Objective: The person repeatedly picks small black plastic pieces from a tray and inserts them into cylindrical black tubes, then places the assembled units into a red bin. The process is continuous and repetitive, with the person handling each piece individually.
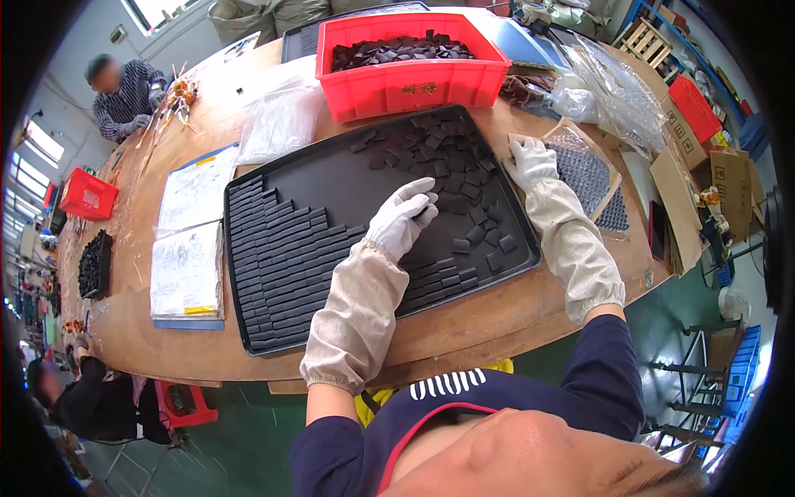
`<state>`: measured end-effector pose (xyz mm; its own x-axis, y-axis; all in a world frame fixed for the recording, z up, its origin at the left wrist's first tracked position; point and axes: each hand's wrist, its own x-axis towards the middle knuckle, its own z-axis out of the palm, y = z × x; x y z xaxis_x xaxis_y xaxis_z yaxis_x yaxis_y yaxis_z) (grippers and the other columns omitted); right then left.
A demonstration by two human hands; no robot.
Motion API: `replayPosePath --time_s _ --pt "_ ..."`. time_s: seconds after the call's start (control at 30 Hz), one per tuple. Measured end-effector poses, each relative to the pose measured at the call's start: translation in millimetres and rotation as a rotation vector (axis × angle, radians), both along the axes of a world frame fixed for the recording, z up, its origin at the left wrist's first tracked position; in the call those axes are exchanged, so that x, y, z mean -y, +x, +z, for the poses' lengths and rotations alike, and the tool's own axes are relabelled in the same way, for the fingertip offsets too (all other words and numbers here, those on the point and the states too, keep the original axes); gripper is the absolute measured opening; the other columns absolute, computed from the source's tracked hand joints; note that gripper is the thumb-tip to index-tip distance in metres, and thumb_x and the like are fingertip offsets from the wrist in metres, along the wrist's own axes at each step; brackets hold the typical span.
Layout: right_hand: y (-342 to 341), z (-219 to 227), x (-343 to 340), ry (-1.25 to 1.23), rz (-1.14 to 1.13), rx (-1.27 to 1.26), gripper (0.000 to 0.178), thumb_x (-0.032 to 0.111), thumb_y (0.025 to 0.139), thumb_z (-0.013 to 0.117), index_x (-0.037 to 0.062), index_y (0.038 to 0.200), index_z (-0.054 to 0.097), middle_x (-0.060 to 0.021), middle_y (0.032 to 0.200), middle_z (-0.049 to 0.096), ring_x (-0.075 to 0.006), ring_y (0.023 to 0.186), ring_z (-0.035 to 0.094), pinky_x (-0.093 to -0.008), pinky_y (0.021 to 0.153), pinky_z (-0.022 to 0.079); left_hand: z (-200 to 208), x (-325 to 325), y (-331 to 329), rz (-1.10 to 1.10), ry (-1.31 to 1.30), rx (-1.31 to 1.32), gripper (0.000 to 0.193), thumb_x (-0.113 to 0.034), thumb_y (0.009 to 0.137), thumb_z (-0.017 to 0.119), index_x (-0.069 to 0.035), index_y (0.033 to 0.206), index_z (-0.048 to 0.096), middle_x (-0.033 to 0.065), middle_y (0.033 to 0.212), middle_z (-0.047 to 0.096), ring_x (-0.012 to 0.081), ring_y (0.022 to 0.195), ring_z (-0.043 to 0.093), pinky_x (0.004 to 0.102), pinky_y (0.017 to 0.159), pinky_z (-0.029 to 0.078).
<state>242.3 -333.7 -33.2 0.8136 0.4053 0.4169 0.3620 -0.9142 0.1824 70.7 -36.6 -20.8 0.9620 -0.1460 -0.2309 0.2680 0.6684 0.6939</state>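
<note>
A large black tray (290,184) lies on the table before me. Small black rectangular pieces (286,257) stand packed in neat stepped rows over its left side and along its near edge. Loose pieces (447,161) are scattered at its far right. My left hand (399,219), in a white glove and pale sleeve cover, is above the middle of the tray, its fingers closed around a small black piece (427,210). My gloved right hand (530,160) rests by the tray's right rim, next to bubble wrap (584,170), its fingers apart with nothing seen in them.
A red bin (373,91) heaped with black pieces stands beyond the tray. Papers (189,269) and clear plastic bags (281,120) lie to the left. Cardboard boxes (733,186) are at the right. One co-worker (124,95) sits far left, another (91,398) near left.
</note>
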Motion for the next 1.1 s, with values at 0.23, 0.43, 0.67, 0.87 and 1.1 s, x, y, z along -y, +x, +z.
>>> replayPosePath --time_s 0.23,0.43,0.67,0.87,1.1 --pt "8 -12 0 0.037 0.060 0.049 0.024 0.031 0.083 0.069 0.0107 0.094 0.062 -0.0145 0.090 0.065 -0.0343 0.081 0.068 -0.0486 0.067 0.054 -5 -1 1 -0.013 0.017 0.022 0.037 -0.008 0.100 0.058 -0.003 0.136 0.055 0.0115 0.117 0.060 0.0140 0.092 0.062 0.0245 0.084 0.055" --pt "14 -22 1 0.125 0.160 0.166 0.017 0.027 0.085 0.069 0.0113 0.085 0.062 -0.0125 0.079 0.065 -0.0335 0.071 0.067 -0.0467 0.063 0.054 -1 1 0 -0.010 0.058 -0.006 0.039 -0.010 0.099 0.059 -0.003 0.137 0.054 0.0117 0.120 0.059 0.0136 0.096 0.060 0.0255 0.087 0.055" --pt "4 -9 -3 0.547 0.119 0.043 0.030 0.034 0.095 0.062 0.0047 0.088 0.066 -0.0219 0.079 0.067 -0.0396 0.077 0.068 -0.0492 0.067 0.052 -6 2 4 -0.018 0.039 0.029 0.039 -0.009 0.097 0.061 -0.003 0.136 0.056 0.0110 0.123 0.059 0.0134 0.101 0.059 0.0269 0.089 0.054" --pt "-31 46 -85 0.630 0.254 -0.158 0.038 0.043 0.095 0.060 0.0065 0.087 0.068 -0.0208 0.081 0.067 -0.0405 0.080 0.067 -0.0482 0.071 0.053 -6 -3 6 -0.027 0.083 0.000 0.036 -0.008 0.099 0.059 -0.001 0.134 0.056 0.0107 0.118 0.061 0.0144 0.102 0.060 0.0275 0.089 0.055" --pt "-44 8 -114 0.266 0.455 -0.096 0.031 0.037 0.086 0.069 0.0110 0.102 0.066 -0.0131 0.104 0.065 -0.0352 0.095 0.064 -0.0474 0.081 0.051 -12 -1 9 -0.010 0.092 0.017 0.034 -0.008 0.100 0.057 0.000 0.133 0.057 0.0114 0.119 0.059 0.0154 0.104 0.058 0.0258 0.086 0.055"
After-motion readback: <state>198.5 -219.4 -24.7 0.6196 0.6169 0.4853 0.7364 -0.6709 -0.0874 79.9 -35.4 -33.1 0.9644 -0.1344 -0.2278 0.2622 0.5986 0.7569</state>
